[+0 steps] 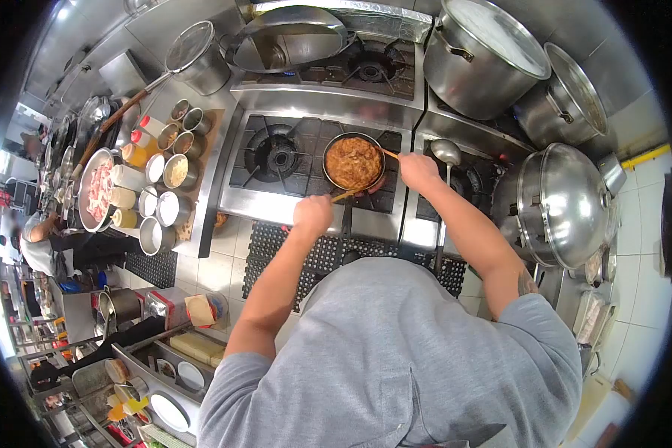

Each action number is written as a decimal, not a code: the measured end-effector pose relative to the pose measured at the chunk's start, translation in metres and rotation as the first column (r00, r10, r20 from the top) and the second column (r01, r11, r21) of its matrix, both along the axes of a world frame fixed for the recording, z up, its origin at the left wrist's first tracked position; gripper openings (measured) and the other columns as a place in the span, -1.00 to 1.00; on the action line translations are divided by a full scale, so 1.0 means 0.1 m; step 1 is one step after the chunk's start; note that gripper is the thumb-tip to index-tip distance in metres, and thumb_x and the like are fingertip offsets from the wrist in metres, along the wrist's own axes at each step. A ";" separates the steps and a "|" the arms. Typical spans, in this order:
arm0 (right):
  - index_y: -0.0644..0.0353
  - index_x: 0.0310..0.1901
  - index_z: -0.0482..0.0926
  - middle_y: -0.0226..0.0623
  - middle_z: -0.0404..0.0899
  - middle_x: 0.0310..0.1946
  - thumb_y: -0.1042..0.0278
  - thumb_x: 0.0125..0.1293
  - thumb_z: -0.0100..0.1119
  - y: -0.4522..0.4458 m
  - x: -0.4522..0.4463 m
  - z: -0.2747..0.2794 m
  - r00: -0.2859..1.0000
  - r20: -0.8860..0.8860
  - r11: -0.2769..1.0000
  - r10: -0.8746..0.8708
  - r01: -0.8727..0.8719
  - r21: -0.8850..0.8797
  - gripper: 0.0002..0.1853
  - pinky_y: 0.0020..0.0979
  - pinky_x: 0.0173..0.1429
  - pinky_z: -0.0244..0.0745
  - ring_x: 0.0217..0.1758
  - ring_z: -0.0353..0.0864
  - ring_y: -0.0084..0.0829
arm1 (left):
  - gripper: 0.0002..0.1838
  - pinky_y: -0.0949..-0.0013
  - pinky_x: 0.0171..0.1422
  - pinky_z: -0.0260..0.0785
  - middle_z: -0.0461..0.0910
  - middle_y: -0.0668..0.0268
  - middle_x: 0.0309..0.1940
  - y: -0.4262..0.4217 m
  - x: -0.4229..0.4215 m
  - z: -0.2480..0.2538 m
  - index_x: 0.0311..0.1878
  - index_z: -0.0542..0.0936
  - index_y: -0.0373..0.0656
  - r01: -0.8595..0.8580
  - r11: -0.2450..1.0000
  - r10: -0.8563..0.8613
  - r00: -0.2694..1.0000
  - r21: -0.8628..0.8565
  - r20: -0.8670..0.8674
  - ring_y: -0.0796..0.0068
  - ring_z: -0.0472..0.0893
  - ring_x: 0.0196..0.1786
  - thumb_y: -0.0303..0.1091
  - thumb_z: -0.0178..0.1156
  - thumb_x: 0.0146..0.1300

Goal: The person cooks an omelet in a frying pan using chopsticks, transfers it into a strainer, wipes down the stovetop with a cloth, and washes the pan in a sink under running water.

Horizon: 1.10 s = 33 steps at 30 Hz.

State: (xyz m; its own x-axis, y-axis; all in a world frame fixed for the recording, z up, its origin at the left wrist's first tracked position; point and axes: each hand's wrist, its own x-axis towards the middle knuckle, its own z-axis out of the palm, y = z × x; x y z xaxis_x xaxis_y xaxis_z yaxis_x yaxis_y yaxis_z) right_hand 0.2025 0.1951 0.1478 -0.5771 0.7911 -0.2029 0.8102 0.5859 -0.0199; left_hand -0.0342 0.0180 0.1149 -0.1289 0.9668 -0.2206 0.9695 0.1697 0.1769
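Observation:
A round, browned, lumpy piece of food, like a thick omelette [353, 163], fills a black frying pan [325, 176] on the stove. The pan's dark handle [346, 218] points toward me. My left hand [313, 214] is closed around a light wooden utensil [343, 196] that reaches the pan's near edge. On the other side, my right hand [419, 171] grips a second wooden utensil [390, 154] at the pan's right rim. The working ends of both are hidden, so their exact kind does not show.
Left of the pan is a bare burner [280, 158]. A ladle [446, 154] lies over the right burner. Large pots [485, 75] and a domed steel lid [575, 205] stand at right. Bottles, tins and a bowl of raw meat [99, 190] crowd the left counter. Another person [41, 250] stands far left.

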 end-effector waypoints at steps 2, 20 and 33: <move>0.20 -0.10 0.60 -0.07 0.69 -0.28 0.43 0.27 0.01 -0.04 0.03 0.03 1.000 0.018 1.000 0.022 -0.022 -0.001 -0.77 -0.10 -0.12 0.60 -0.15 0.70 -0.07 | -0.77 0.09 -0.11 0.58 0.70 0.00 -0.32 -0.01 -0.14 0.22 -0.23 0.66 -0.19 -0.011 0.999 0.010 0.999 -0.032 -0.033 0.05 0.72 -0.21 -0.35 0.04 0.23; 0.21 -0.12 0.55 -0.01 0.66 -0.27 0.48 0.17 0.02 0.07 -0.16 0.07 0.988 -0.156 0.999 -0.013 0.018 0.036 -0.76 -0.03 -0.09 0.55 -0.13 0.67 0.00 | -0.75 -0.06 -0.26 0.54 0.65 -0.05 -0.48 0.01 0.24 0.04 -0.30 0.61 -0.20 -0.063 0.989 0.043 0.989 0.132 0.144 -0.09 0.68 -0.36 -0.26 0.01 0.33; 0.19 -0.21 0.66 -0.10 0.70 -0.26 0.41 0.20 0.03 -0.13 -0.06 0.32 0.994 0.105 0.996 0.017 -0.007 -0.094 -0.78 -0.12 -0.08 0.60 -0.11 0.70 -0.08 | -0.78 0.09 -0.19 0.59 0.70 0.03 -0.34 -0.06 -0.29 0.29 -0.28 0.68 -0.14 -0.012 0.999 0.015 0.995 0.034 -0.097 0.04 0.72 -0.26 -0.34 0.04 0.22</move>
State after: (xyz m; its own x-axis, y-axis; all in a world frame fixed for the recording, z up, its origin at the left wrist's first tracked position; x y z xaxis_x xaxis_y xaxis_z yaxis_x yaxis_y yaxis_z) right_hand 0.1964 0.1822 0.1800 -0.5573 0.7592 -0.3362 0.8038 0.5948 0.0106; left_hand -0.0637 0.0120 0.1436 -0.1611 0.9716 -0.1736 0.9801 0.1781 0.0873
